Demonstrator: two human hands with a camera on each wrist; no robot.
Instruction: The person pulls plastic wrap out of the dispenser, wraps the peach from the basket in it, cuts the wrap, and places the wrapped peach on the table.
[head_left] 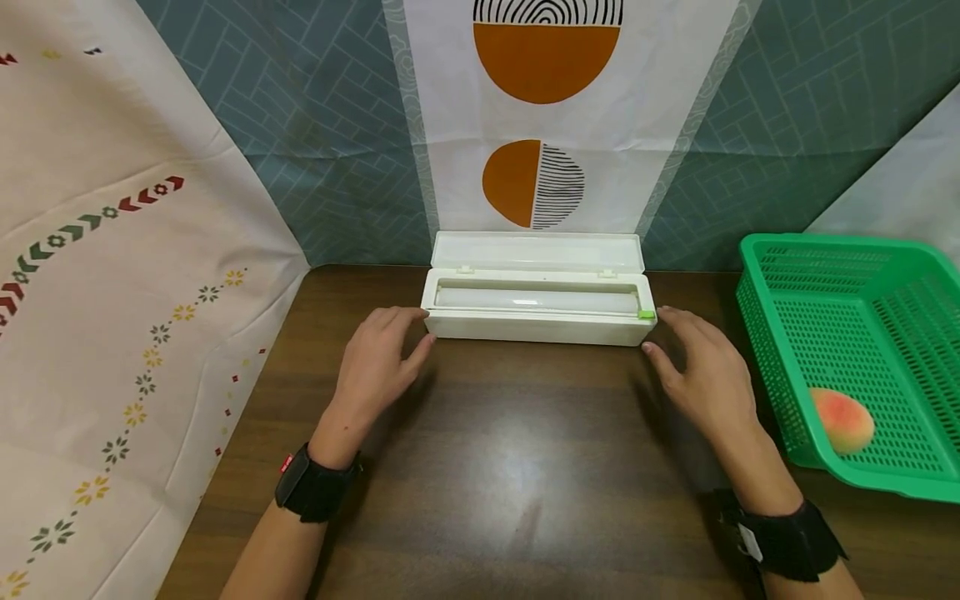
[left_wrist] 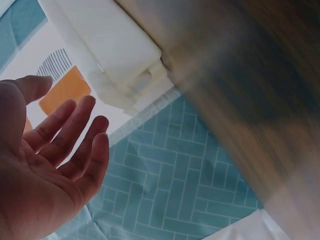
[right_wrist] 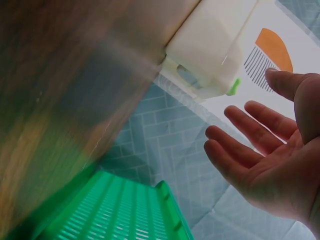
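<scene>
A long white cling film dispenser lies against the back wall. Its lid is raised, and a pale roll lies inside. A small green slider sits at the right end of the front edge. At the dispenser's left end is my left hand, its fingers loosely bent around nothing. My right hand is by the right end in a similar pose. In the wrist views, the left palm and right palm hold nothing. The head view does not settle whether the fingertips touch the dispenser.
To the right stands a green plastic basket with a peach in it. The brown wooden table stretches in front of the dispenser. Patterned cloth borders the left side, and a hanging with orange shapes covers the back.
</scene>
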